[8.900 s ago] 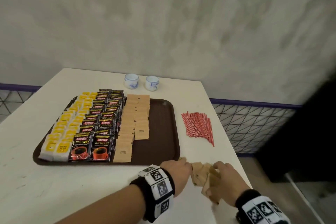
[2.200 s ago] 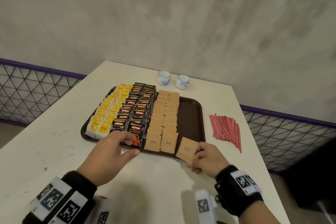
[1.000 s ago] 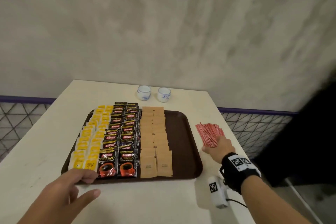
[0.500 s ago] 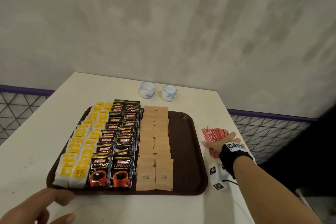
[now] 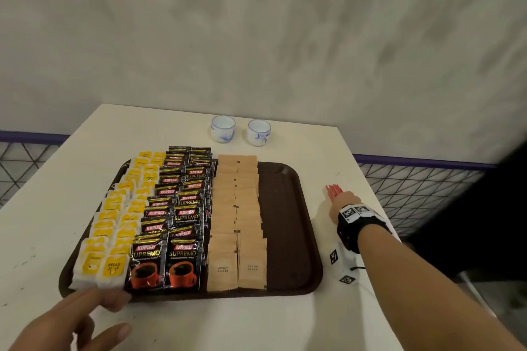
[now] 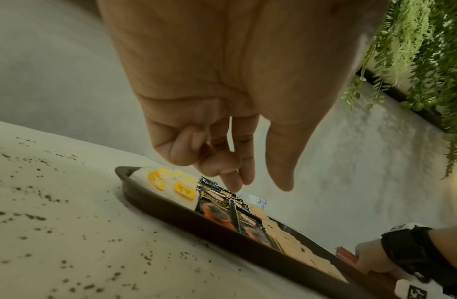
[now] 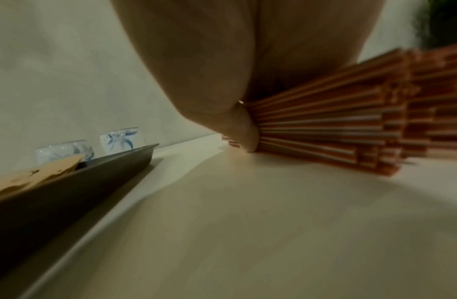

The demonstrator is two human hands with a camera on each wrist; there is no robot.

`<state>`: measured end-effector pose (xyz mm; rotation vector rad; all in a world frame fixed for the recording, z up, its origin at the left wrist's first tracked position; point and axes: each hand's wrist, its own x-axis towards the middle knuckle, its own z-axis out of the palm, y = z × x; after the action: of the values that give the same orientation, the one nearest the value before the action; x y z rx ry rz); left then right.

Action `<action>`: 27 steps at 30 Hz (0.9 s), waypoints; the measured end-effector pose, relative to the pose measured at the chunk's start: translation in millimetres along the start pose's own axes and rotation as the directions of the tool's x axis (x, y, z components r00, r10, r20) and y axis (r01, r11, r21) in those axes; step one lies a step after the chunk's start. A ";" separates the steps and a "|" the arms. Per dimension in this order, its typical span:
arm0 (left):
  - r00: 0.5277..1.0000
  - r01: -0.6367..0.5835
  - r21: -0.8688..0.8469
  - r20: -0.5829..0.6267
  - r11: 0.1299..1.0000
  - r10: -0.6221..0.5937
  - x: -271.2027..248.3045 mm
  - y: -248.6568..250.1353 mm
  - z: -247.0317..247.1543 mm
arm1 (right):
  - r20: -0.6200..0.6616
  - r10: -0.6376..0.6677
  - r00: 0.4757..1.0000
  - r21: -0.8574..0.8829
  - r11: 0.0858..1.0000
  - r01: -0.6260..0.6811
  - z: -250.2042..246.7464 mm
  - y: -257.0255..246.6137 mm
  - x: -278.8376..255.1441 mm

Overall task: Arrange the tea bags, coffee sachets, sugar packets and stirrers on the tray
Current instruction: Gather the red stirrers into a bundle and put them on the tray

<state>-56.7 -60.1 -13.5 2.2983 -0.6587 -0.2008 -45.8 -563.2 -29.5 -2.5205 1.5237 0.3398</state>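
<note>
The brown tray (image 5: 285, 222) holds rows of yellow-tagged tea bags (image 5: 114, 225) on the left, black coffee sachets (image 5: 176, 216) in the middle and brown sugar packets (image 5: 236, 214) beside them. Its right strip is bare. The red stirrers (image 5: 333, 190) lie on the table right of the tray. My right hand (image 5: 343, 202) covers them and grips the bundle, and in the right wrist view the thumb (image 7: 243, 129) squeezes the stirrers (image 7: 324, 125), which fan out from the palm. My left hand (image 5: 94, 313) holds nothing, and its fingers reach the tray's front left edge.
Two small white-and-blue cups (image 5: 223, 128) stand behind the tray. The table's right edge runs close past the stirrers, with a wire-mesh railing (image 5: 413, 188) beyond it. A white tagged camera unit (image 5: 342, 265) hangs under my right wrist.
The right hand, which reached the stirrers a second ago, has closed over the bundle and drawn it together. The left hand has slid forward to the tray's front left edge.
</note>
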 end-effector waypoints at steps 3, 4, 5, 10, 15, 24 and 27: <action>0.989 0.058 -0.025 0.136 0.998 -0.055 23.3 26.1 -1.1 | 0.016 -0.047 0.999 -0.083 0.995 0.048 4.3 7.3 -11.4; 0.990 0.065 -0.001 0.124 0.998 -0.065 24.9 29.5 -2.0 | 0.011 -0.070 0.998 -0.113 0.991 0.070 8.3 10.9 -15.5; 0.988 0.078 0.017 0.133 0.997 -0.080 22.4 32.3 -3.8 | 0.029 -0.059 0.998 -0.134 0.989 0.062 10.3 13.0 -22.6; 0.992 0.071 -0.006 0.108 0.997 -0.070 15.1 31.3 -3.3 | 0.014 -0.005 1.000 -0.088 0.996 0.006 14.3 25.1 -39.7; 0.988 0.096 -0.032 0.126 0.995 -0.091 6.6 43.3 -1.5 | -0.048 -0.035 0.998 -0.084 0.996 0.031 20.6 37.3 -63.4; 0.992 0.077 -0.088 0.105 0.993 -0.068 1.5 43.6 -0.2 | 0.110 -0.147 0.983 0.067 0.988 0.140 11.6 77.3 -106.7; 0.993 0.074 -0.081 0.103 0.994 -0.065 0.2 40.2 -1.0 | 0.120 -0.157 0.980 0.424 0.901 0.092 6.5 98.4 -113.8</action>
<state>-72.2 -84.0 14.9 2.2429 -0.6091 -0.3716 -184.9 -510.4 -6.7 -2.1856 1.2161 0.1596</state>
